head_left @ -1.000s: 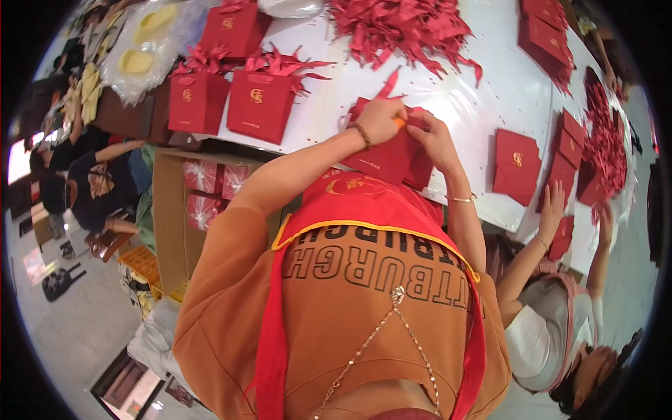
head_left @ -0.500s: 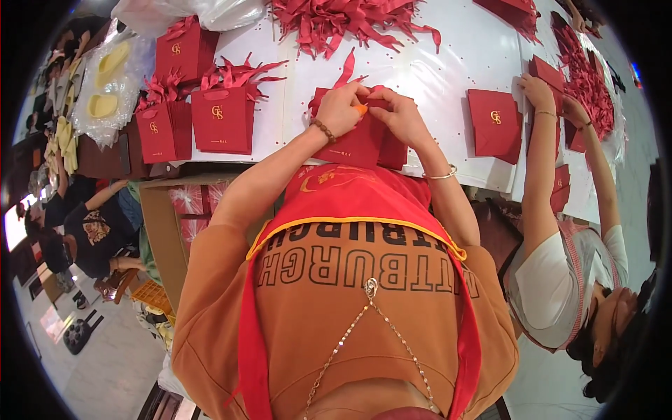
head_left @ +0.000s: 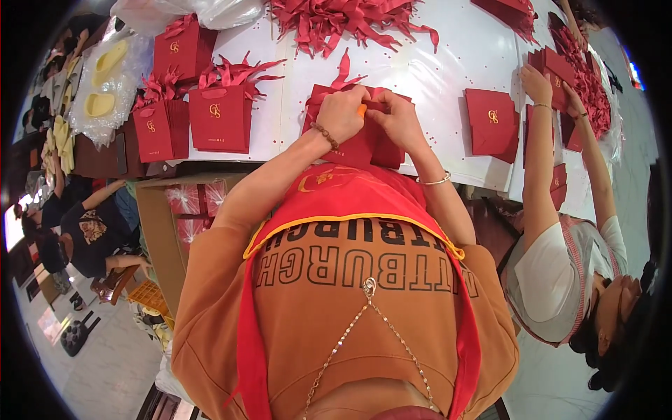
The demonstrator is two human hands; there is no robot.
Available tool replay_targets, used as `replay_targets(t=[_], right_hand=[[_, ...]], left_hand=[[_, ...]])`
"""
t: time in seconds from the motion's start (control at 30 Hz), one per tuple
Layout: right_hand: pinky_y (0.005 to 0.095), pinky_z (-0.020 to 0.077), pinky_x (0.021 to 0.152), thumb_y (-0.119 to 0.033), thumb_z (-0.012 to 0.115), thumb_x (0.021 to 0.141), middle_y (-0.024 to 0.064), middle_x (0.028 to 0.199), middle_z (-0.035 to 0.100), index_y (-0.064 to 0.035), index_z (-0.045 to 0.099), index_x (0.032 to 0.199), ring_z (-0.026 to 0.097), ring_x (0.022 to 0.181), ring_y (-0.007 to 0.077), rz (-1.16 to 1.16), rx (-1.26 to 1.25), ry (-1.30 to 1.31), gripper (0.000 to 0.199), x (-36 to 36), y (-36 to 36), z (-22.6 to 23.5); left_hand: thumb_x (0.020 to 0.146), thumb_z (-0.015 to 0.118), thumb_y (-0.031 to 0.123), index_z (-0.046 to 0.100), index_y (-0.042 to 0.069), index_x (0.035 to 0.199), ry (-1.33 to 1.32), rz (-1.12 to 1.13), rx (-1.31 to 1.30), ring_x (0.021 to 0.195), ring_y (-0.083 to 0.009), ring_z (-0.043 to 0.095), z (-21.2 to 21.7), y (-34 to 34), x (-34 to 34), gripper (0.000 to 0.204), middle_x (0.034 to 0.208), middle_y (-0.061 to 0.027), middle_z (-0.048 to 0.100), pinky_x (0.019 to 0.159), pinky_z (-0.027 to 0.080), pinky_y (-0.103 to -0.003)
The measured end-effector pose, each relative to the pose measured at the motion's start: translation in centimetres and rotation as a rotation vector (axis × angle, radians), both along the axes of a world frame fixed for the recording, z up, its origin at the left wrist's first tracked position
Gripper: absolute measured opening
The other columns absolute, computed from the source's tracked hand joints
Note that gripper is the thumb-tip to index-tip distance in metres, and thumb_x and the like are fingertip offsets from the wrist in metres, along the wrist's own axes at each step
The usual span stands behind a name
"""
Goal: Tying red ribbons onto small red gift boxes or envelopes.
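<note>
A red paper gift bag (head_left: 348, 150) lies in front of me on the table, above my apron, over other red bags. At its top edge my left hand (head_left: 341, 116) and my right hand (head_left: 399, 120) work close together, fingers pinched on a red ribbon (head_left: 343, 75). The ribbon's loose end sticks up beyond my left hand. A small orange piece (head_left: 362, 110) shows at my left fingertips; its kind is unclear. My fingers hide where the ribbon meets the bag.
Stacked red gift bags (head_left: 220, 120) with ribbons stand at left. A ribbon heap (head_left: 343, 24) lies at the far side of the white table (head_left: 434, 84). More bags (head_left: 488, 120) sit at right, beside a co-worker's arms (head_left: 537, 157). An open cardboard box (head_left: 157, 224) is below the table edge.
My hands stay together at the bag's top with only slight finger movement. At right, the co-worker has raised a red bag and turned it.
</note>
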State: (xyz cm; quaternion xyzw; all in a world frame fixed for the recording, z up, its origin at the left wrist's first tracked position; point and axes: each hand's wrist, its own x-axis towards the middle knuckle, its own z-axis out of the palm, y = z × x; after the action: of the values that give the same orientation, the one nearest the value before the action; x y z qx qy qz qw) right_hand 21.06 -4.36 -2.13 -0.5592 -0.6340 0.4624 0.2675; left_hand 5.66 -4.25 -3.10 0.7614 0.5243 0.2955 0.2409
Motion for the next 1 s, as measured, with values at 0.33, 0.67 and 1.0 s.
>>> replay_targets(t=[0.33,0.67,1.0], right_hand=[[0.0365,0.0458,0.068,-0.004,0.058,0.076,0.0180,0.087,0.060,-0.0015,0.058,0.098,0.059,0.078,0.0316,0.172,0.196,-0.033,0.022,-0.3,-1.0,1.2],[0.0398,0.0465,0.066,-0.003,0.057,0.075,0.0168,0.085,0.060,-0.0022,0.058,0.095,0.058,0.077,0.0348,0.223,0.402,-0.073,0.019,-1.4,-1.0,1.9],[0.0337,0.0468,0.067,-0.005,0.058,0.078,0.0151,0.087,0.062,-0.0013,0.058,0.098,0.060,0.079,0.0304,0.190,0.314,-0.045,0.020,-0.6,-1.2,2.4]], left_hand=[[0.076,0.063,0.020,0.060,0.002,0.083,0.339,-0.243,-0.066,0.054,-0.0153,0.056,2.9,1.8,-3.1,0.020,0.069,-0.0085,0.061,0.051,0.043,-0.029],[0.076,0.056,0.021,0.065,0.001,0.084,0.167,-0.576,-0.814,0.059,-0.0122,0.053,3.3,7.4,-4.0,0.023,0.066,-0.0062,0.061,0.056,0.042,-0.027],[0.080,0.057,0.024,0.064,0.005,0.085,-0.436,-0.053,-0.835,0.053,-0.0031,0.041,2.7,7.0,-5.0,0.021,0.060,0.0033,0.051,0.045,0.031,-0.019]])
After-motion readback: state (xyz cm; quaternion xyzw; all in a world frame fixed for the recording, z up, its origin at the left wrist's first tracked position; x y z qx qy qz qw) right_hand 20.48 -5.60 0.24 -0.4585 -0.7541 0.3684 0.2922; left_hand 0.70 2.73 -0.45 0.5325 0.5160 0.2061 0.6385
